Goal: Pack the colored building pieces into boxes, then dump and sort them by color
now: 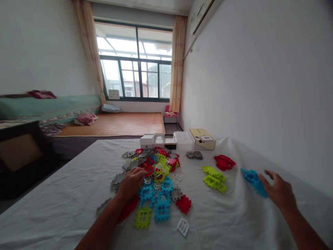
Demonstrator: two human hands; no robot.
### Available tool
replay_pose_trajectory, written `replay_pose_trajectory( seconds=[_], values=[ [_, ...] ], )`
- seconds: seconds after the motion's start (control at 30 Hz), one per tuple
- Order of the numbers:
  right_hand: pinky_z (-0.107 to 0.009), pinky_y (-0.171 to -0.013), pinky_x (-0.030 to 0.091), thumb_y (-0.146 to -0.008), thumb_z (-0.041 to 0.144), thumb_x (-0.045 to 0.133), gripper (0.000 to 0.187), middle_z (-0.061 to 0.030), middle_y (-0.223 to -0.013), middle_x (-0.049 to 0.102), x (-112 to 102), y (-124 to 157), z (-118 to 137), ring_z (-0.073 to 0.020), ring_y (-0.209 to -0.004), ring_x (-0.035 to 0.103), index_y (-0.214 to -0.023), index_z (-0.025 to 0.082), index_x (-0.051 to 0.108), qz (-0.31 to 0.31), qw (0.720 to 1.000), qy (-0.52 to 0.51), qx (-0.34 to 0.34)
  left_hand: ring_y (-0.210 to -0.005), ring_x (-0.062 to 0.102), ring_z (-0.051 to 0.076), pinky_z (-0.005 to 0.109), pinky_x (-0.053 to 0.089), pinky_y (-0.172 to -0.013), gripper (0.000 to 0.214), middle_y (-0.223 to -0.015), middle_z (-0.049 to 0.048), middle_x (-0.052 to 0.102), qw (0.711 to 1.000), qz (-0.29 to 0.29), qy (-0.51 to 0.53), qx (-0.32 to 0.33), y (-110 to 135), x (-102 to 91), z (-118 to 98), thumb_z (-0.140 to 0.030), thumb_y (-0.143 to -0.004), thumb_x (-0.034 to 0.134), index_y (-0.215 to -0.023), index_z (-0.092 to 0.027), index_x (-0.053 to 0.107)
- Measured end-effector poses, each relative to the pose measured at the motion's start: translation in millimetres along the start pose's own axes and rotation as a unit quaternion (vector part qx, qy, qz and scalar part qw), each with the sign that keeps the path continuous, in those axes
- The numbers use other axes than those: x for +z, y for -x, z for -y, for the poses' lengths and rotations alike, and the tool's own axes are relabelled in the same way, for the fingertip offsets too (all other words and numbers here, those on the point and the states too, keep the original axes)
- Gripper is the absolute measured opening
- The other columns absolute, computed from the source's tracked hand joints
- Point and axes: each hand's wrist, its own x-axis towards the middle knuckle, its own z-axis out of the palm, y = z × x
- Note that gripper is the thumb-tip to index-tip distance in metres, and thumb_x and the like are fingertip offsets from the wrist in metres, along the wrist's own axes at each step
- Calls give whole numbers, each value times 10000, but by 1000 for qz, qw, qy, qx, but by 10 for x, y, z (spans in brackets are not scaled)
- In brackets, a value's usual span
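Observation:
A pile of toothed plastic building pieces in red, blue, green and grey covers the middle of the table. My left hand [132, 181] reaches into its left side, fingers curled together at a red building piece [148, 166]. Over on the right, my right hand [280, 191] is beside a small group of blue building pieces [253, 180]. Its thumb is at their edge and its other fingers are spread apart. Left of the blue group lie red pieces [224, 162], green pieces [214, 178] and grey pieces [194, 155] in separate groups.
Along the table's far edge stand white boxes [147, 141], a clear plastic tub [182, 139] and a yellow box [203, 139]. A white window-shaped piece [182, 227] lies near the front. A wall [260, 86] runs along the right; a bed [125, 123] is beyond the table.

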Motion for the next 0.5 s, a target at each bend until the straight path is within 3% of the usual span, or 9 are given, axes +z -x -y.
replay_pose_trajectory(
  seconds=[0.1, 0.17, 0.27, 0.37, 0.5],
  values=[
    [-426, -858, 493, -797, 546, 460, 474, -118, -1128, 638, 5, 219, 1068, -284, -1016, 606, -1137, 228, 547, 174, 968, -137, -120, -978, 575, 184, 322, 459, -881, 240, -996, 40, 670, 1000, 5, 9, -9, -2, -19, -85, -143, -865, 465, -974, -223, 664],
    [-418, -905, 467, -812, 468, 506, 406, -100, -1135, 636, 35, 498, 1825, -262, -1031, 592, -1142, 240, 574, 286, 911, -188, -232, -969, 573, 183, 325, 454, -878, 236, -991, 41, 668, 1000, 10, 15, -7, 0, -24, -125, -138, -865, 476, -971, -227, 666],
    [-396, -953, 432, -831, 387, 539, 352, -77, -1138, 637, 152, 945, 2711, -241, -1083, 556, -1149, 248, 595, 378, 828, -235, -342, -967, 571, 183, 325, 449, -874, 230, -983, 40, 666, 1000, 20, 19, -5, 6, -28, -160, -137, -869, 480, -967, -228, 666],
    [-393, -942, 430, -787, 382, 620, 435, -86, -1144, 637, 355, 1239, 3152, -255, -1089, 534, -1191, 226, 579, 415, 794, -230, -379, -966, 571, 182, 326, 443, -882, 224, -978, 36, 663, 1000, 22, 17, -12, 14, -29, -172, -137, -875, 475, -955, -227, 664],
    [-395, -949, 414, -758, 364, 649, 435, -80, -1106, 638, 620, 1321, 3207, -254, -1071, 524, -1166, 226, 592, 403, 802, -227, -378, -962, 571, 177, 319, 442, -878, 208, -979, 35, 661, 1000, 23, 13, -12, 26, -16, -164, -136, -866, 496, -938, -232, 665]
  ],
)
